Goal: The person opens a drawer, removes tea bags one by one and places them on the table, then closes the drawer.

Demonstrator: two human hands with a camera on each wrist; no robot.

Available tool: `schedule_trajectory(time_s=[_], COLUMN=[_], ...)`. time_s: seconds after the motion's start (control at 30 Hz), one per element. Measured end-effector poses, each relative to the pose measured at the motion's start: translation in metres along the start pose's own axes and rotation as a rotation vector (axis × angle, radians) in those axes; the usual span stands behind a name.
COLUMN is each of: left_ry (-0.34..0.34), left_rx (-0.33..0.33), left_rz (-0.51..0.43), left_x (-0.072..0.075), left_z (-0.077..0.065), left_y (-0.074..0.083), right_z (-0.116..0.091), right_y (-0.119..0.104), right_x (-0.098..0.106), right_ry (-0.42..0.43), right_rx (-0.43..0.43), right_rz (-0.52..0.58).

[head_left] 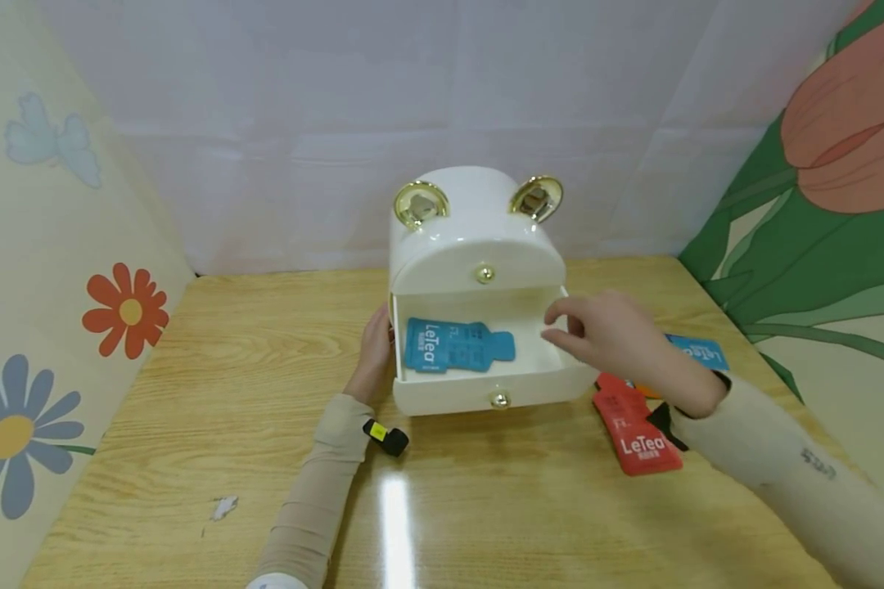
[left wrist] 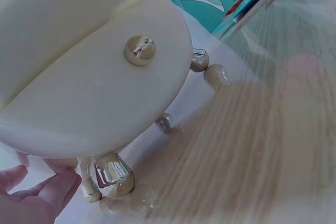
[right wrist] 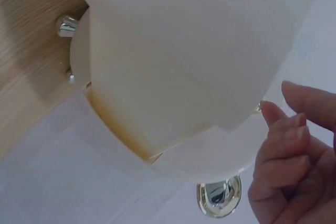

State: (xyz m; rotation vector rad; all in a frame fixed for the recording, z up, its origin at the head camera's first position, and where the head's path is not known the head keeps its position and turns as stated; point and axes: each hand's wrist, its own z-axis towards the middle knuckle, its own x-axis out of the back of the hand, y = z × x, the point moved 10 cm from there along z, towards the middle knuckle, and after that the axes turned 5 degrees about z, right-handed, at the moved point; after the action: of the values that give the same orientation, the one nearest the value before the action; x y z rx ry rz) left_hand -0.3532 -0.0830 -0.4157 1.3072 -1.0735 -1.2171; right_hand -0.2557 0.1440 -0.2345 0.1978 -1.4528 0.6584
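A white storage box (head_left: 479,233) with gold ears stands on the table, its lower drawer (head_left: 445,398) pulled out. Inside the drawer lies a blue LeTea pouch (head_left: 458,345), flat, with its neck toward the right. My left hand (head_left: 376,348) is at the box's left side; in the left wrist view its fingertips (left wrist: 63,179) are right by the drawer's underside. Over the drawer's right edge hovers my right hand (head_left: 607,331), thumb and index finger apart with nothing between them. In the right wrist view its other fingers (right wrist: 283,166) are loosely bent.
On the table right of the box lie a red LeTea pouch (head_left: 637,429) and a blue pouch (head_left: 700,352), partly behind my right forearm. Something orange shows between them. Painted panels (head_left: 840,180) flank the table, with a white cloth (head_left: 324,139) behind it.
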Motion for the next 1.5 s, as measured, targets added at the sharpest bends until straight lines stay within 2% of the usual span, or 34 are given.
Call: schedule_trajectory(time_s=[0.27,0.43,0.57,0.77,1.03,1.3,1.5], left_ry=[-0.004,-0.010,-0.010,-0.006,-0.009,-0.008,-0.015], left_rx=[0.030,0.043,0.051,0.032,0.043,0.041,0.045], left_rz=[-0.022,-0.031,-0.040,0.000,-0.030,-0.048,-0.067], left_x=[0.000,0.000,0.000,0.001,0.001,0.001,-0.002], left_z=[0.000,-0.002,-0.002,-0.001,-0.001,-0.001,-0.001], left_y=[-0.003,-0.003,-0.003,-0.001,-0.002,-0.004,-0.006], right_z=[0.029,0.040,0.049,0.060,0.068,0.073,0.078], right_y=[-0.019,-0.033,-0.038,-0.047,-0.062,-0.071,-0.066], right_x=[-0.026,-0.047,-0.062,-0.078,-0.080,-0.082,-0.100], right_ry=[-0.232,-0.385,-0.459,-0.515,-0.537,-0.563,-0.576], right_rx=[0.134,0.238,0.256,0.318,0.393,0.423,0.420], right_rz=[0.025,0.034,-0.006,-0.090,-0.109,-0.128,-0.221])
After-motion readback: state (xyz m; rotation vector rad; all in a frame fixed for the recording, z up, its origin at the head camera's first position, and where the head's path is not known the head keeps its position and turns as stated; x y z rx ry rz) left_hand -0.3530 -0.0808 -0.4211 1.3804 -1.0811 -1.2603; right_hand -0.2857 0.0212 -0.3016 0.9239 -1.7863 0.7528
